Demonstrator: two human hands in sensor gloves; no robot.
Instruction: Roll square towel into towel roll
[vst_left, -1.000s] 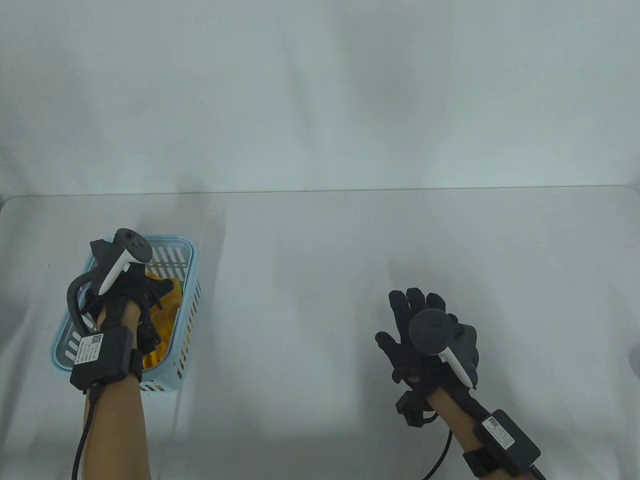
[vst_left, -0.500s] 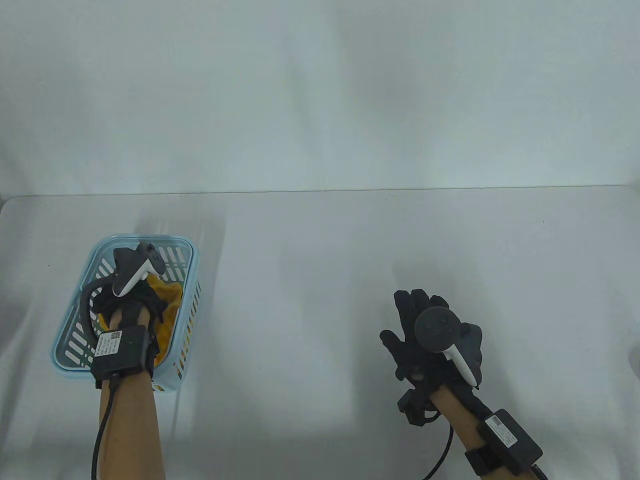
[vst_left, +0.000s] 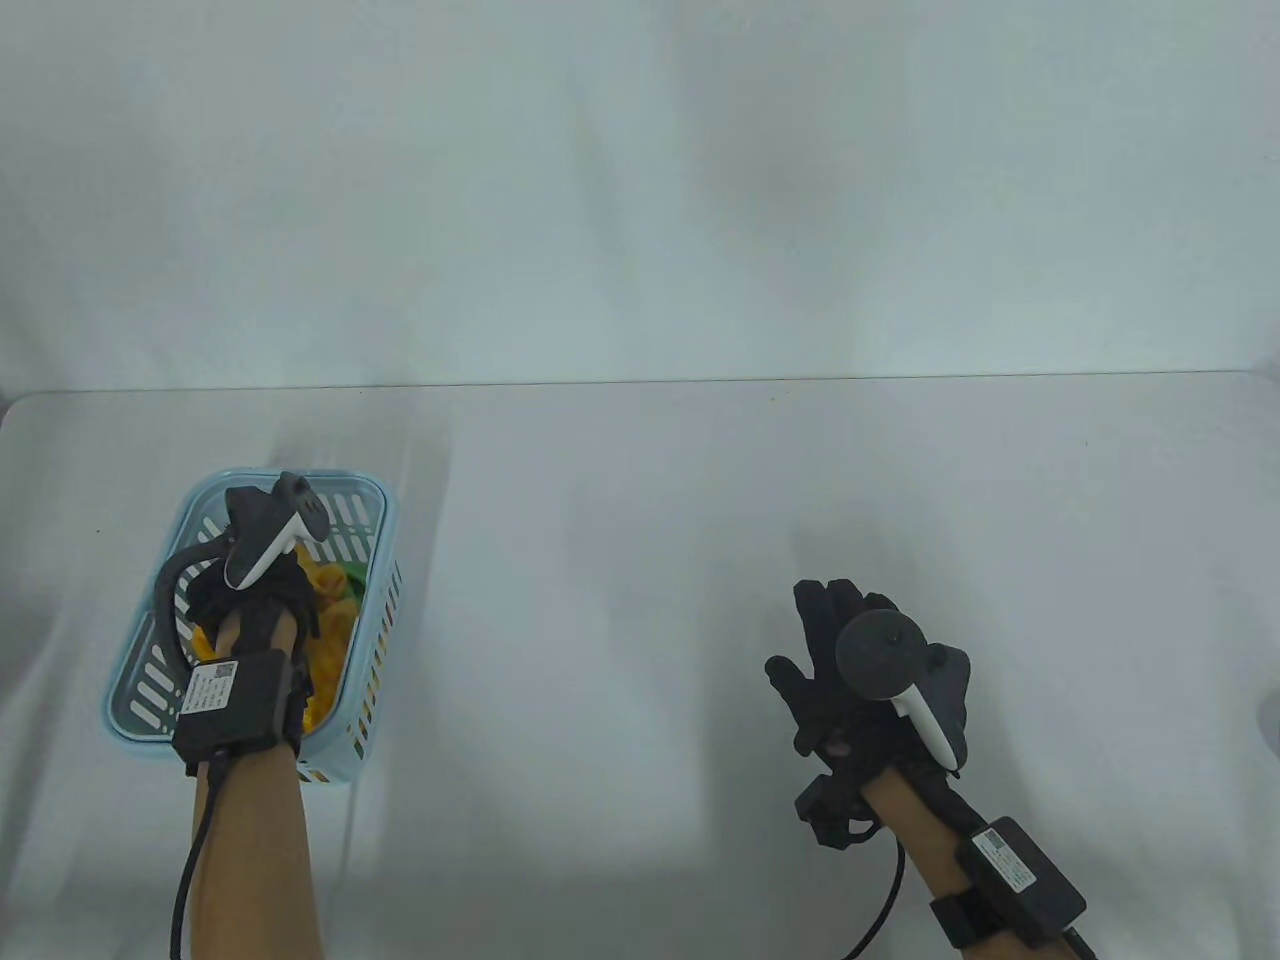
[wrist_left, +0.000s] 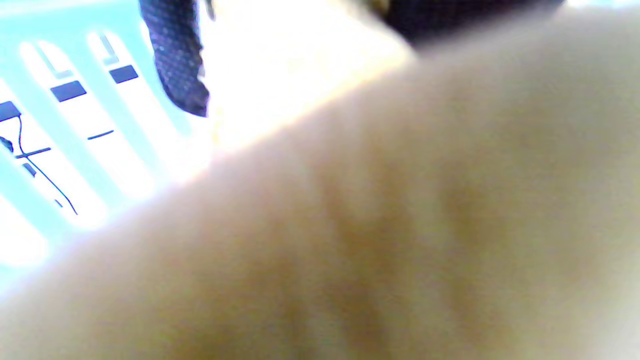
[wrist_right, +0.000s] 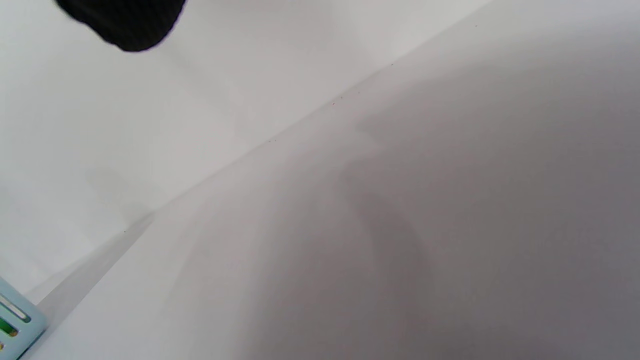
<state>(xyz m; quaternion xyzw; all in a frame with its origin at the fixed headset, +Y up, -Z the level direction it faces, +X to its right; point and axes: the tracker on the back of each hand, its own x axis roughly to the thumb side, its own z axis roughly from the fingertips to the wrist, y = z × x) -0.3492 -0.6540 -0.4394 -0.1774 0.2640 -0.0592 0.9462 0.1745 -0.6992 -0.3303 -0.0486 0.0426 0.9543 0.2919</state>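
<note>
1. The towel (vst_left: 330, 630), orange-yellow and crumpled, lies inside the basket (vst_left: 385, 520).
2. The basket, light blue with slotted walls, sits on the table (vst_left: 640, 560).
3. The left hand (vst_left: 250, 595) reaches down into the basket, on the towel; its fingers are hidden, so I cannot tell whether it grips.
4. The right hand (vst_left: 840, 665) is well to the right of the basket, fingers spread and straight, holding nothing.

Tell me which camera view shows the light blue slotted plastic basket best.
The table view: the whole light blue slotted plastic basket shows there, with orange cloth inside and the left hand reaching in. The left wrist view shows only blurred, overexposed slots; the right wrist view catches one corner.
</note>
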